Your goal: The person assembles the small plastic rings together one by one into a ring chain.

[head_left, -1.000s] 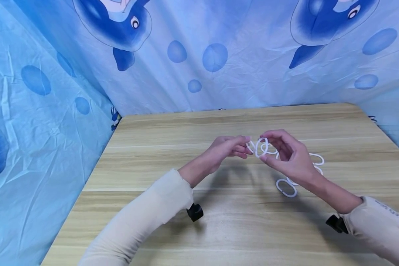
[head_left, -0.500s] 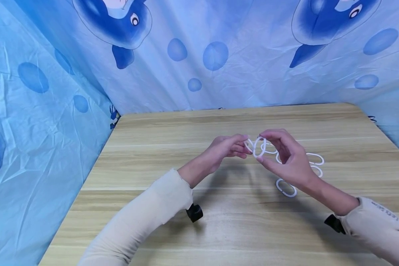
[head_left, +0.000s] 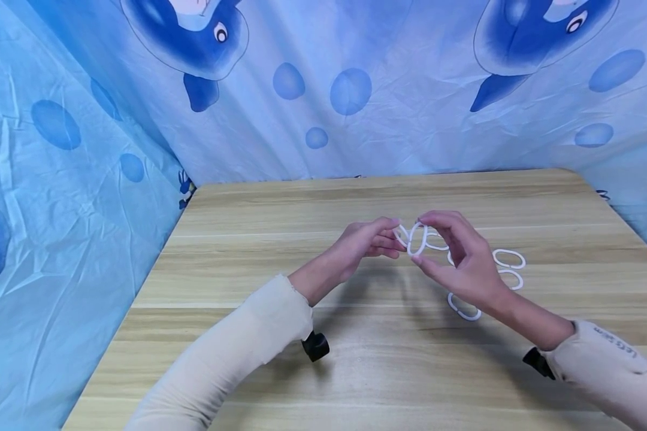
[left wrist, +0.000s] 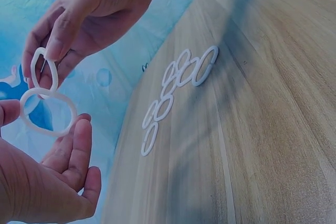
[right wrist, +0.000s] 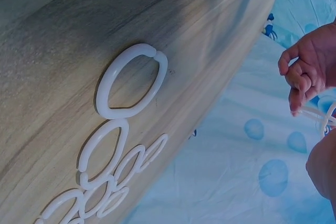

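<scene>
Both hands are raised over the far middle of the table, close together. My left hand pinches a white plastic oval ring between thumb and fingers. Facing it, my right hand holds a second white ring upright by its two ends, thumb below and fingertips above. In the left wrist view the two rings meet at their edges, one overlapping the other; I cannot tell whether they are linked. The right wrist view catches only part of these rings at its right border.
Several more white oval rings lie flat and close together on the wood-grain table, under and beside the right hand. Some show a small split in the loop. A blue dolphin-print curtain hangs behind the table and along its left side.
The right hand has shifted slightly left with its ring, uncovering more of the table rings. The left hand keeps its grip and has barely moved.
</scene>
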The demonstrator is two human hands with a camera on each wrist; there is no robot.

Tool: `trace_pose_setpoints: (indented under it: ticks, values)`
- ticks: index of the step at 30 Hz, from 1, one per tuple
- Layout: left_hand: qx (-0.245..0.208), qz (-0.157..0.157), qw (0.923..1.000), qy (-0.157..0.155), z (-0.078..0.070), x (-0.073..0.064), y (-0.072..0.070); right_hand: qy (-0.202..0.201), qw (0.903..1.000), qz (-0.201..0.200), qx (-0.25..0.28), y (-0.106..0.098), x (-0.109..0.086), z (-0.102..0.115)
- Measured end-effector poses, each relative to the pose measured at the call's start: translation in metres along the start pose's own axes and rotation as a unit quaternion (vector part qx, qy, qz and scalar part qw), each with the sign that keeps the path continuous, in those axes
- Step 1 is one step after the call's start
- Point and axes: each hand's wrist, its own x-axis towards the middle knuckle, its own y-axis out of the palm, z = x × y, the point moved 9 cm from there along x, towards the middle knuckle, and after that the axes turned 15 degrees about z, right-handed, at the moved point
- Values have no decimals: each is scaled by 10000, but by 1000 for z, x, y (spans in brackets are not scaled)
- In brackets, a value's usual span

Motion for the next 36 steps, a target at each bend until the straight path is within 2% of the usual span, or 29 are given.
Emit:
trace_pose_setpoints:
  ticks: [5, 8, 22, 31, 36]
  values:
    - [-68, -26, 10000, -65, 0, 0, -1, 9, 9986, -86, -523, 3, 3, 12]
    - [-91, -34, 9999, -75, 0, -1, -2, -13, 9981, -93, -615, 5, 5, 13]
    - [-112, -86, 9999, -74, 2, -1, -6, 110, 9989, -158, -438, 5, 7, 9]
    - [-474, 16, 9989, -61, 1, 0, 2, -30, 9989, -273, -377, 3, 5, 7]
    - [-376, 227, 9990, 0, -4, 1, 12, 31, 9986, -293, -439, 3, 4, 3]
